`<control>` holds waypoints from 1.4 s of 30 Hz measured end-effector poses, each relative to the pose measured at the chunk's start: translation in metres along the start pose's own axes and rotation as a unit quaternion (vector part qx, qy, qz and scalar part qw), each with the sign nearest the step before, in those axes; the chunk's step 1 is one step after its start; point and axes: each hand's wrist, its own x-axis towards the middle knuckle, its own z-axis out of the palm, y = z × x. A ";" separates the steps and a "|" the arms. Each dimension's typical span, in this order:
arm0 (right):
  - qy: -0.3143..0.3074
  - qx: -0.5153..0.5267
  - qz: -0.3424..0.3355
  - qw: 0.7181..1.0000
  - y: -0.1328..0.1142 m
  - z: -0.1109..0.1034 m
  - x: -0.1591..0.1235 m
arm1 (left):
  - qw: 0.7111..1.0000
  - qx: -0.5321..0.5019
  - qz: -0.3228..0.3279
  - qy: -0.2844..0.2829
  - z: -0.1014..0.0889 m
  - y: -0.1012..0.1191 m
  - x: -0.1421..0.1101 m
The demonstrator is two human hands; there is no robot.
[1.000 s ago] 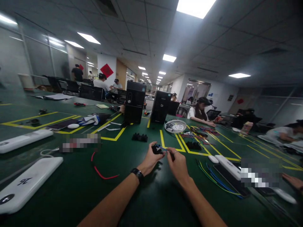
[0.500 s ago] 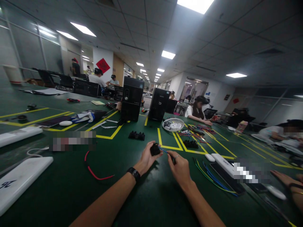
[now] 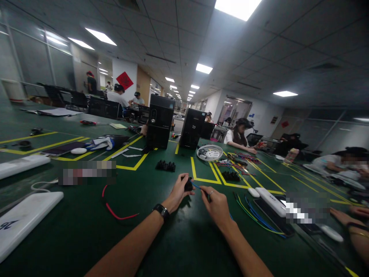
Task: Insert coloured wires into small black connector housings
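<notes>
My left hand [image 3: 174,197], with a dark watch on its wrist, is closed around a small black terminal block [image 3: 188,186] above the table. In my right hand [image 3: 216,206], thumb and forefinger pinch a blue wire [image 3: 196,185]. The wire runs leftward to the block; whether its tip sits inside cannot be made out. A loose red wire [image 3: 113,212] lies curved left of my left forearm. To the right of my right hand lie blue and yellow-green wires [image 3: 253,215]. Ridged black terminal blocks stand farther off, one to the left [image 3: 165,166] and one to the right [image 3: 230,176].
Two black computer towers [image 3: 160,121] stand at the back of the green table [image 3: 184,246]. A white round grille [image 3: 210,152] lies beside a wire pile [image 3: 245,161]. White power banks [image 3: 30,223] lie left. Another person's hand [image 3: 343,217] rests at the right edge.
My left hand has turned slightly, its fingers covering more of the black terminal block. My right hand has shifted a little left and down, still pinching the blue wire.
</notes>
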 end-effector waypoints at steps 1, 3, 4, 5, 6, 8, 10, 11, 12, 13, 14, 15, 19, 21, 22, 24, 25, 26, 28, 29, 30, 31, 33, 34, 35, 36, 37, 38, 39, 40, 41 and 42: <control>-0.014 -0.003 -0.012 1.000 0.000 -0.001 0.000 | 0.999 0.036 0.007 0.004 -0.001 0.000 0.000; -0.044 -0.017 -0.033 0.998 -0.001 -0.002 -0.001 | 0.993 0.111 0.025 0.019 -0.005 0.000 0.001; -0.059 -0.027 -0.041 0.997 -0.001 -0.002 -0.001 | 0.988 0.147 0.035 0.027 -0.007 -0.001 0.002; -0.072 -0.038 -0.045 0.996 -0.002 -0.002 -0.001 | 0.982 0.179 0.044 0.033 -0.009 -0.002 0.004; -0.082 -0.050 -0.047 0.994 -0.003 -0.002 -0.001 | 0.977 0.204 0.051 0.034 -0.011 -0.004 0.005; -0.094 -0.067 -0.042 0.992 -0.005 -0.002 -0.001 | 0.970 0.234 0.059 0.024 -0.015 -0.007 0.009; -0.093 -0.076 -0.030 0.992 -0.007 -0.003 -0.001 | 0.968 0.244 0.064 0.012 -0.018 -0.008 0.011; -0.091 -0.079 -0.023 0.992 -0.008 -0.004 -0.001 | 0.967 0.246 0.067 0.007 -0.018 -0.008 0.011; -0.087 -0.082 -0.016 0.993 -0.008 -0.005 0.000 | 0.966 0.248 0.070 0.005 -0.018 -0.007 0.010; -0.085 -0.084 -0.011 0.993 -0.008 -0.007 0.000 | 0.966 0.249 0.070 0.004 -0.018 -0.005 0.009; -0.084 -0.086 -0.008 0.993 -0.009 -0.008 0.000 | 0.967 0.246 0.068 0.003 -0.017 -0.004 0.008; -0.085 -0.086 -0.008 0.993 -0.009 -0.008 0.000 | 0.969 0.241 0.062 0.004 -0.016 -0.002 0.007; -0.117 -0.079 -0.028 0.990 -0.012 -0.007 -0.001 | 0.973 0.228 0.039 0.019 -0.013 0.004 0.003; -0.134 -0.078 -0.042 0.987 -0.014 -0.003 -0.002 | 0.969 0.240 0.049 0.024 -0.014 0.004 0.003; -0.140 -0.077 -0.048 0.986 -0.016 -0.001 -0.003 | 0.967 0.248 0.059 0.023 -0.015 0.003 0.004; -0.145 -0.072 -0.055 0.985 -0.018 0.001 -0.004 | 0.961 0.265 0.081 0.014 -0.018 0.002 0.005; -0.144 -0.069 -0.055 0.986 -0.018 0.001 -0.004 | 0.957 0.274 0.091 0.010 -0.019 0.002 0.006; -0.140 -0.065 -0.051 0.987 -0.018 0.001 -0.003 | 0.954 0.284 0.100 0.008 -0.020 0.002 0.007; -0.120 -0.059 -0.029 0.991 -0.017 -0.002 -0.002 | 0.946 0.304 0.113 0.006 -0.021 0.002 0.007; -0.106 -0.057 -0.015 0.993 -0.016 -0.003 -0.001 | 0.943 0.311 0.116 0.006 -0.020 0.003 0.006; -0.091 -0.054 -0.001 0.994 -0.015 -0.004 -0.001 | 0.942 0.313 0.118 0.005 -0.019 0.004 0.005; -0.079 -0.051 0.009 0.996 -0.015 -0.005 0.000 | 0.944 0.308 0.118 0.005 -0.017 0.004 0.004; -0.074 -0.041 0.016 0.996 -0.016 -0.003 -0.001 | 0.952 0.282 0.117 0.011 -0.014 0.005 0.002; -0.083 -0.035 0.011 0.996 -0.017 -0.001 -0.002 | 0.958 0.263 0.117 0.015 -0.013 0.006 0.001; -0.097 -0.030 0.004 0.995 -0.019 0.002 -0.004 | 0.962 0.246 0.116 0.019 -0.012 0.006 0.000; -0.114 -0.026 -0.003 0.993 -0.022 0.005 -0.005 | 0.965 0.233 0.116 0.022 -0.011 0.006 -0.001; -0.130 -0.024 -0.007 0.991 -0.024 0.007 -0.006 | 0.967 0.224 0.117 0.023 -0.011 0.007 -0.002; -0.142 -0.024 -0.008 0.990 -0.026 0.009 -0.006 | 0.969 0.217 0.116 0.023 -0.011 0.007 -0.002; -0.149 -0.027 -0.003 0.989 -0.028 0.010 -0.006 | 0.970 0.212 0.115 0.022 -0.011 0.008 -0.002; -0.153 -0.031 0.004 0.988 -0.029 0.010 -0.006 | 0.971 0.208 0.112 0.021 -0.012 0.008 -0.002; -0.154 -0.035 0.013 0.987 -0.030 0.009 -0.005 | 0.973 0.204 0.109 0.021 -0.012 0.008 -0.002; -0.155 -0.040 0.022 0.987 -0.031 0.008 -0.005 | 0.973 0.203 0.107 0.019 -0.012 0.009 -0.002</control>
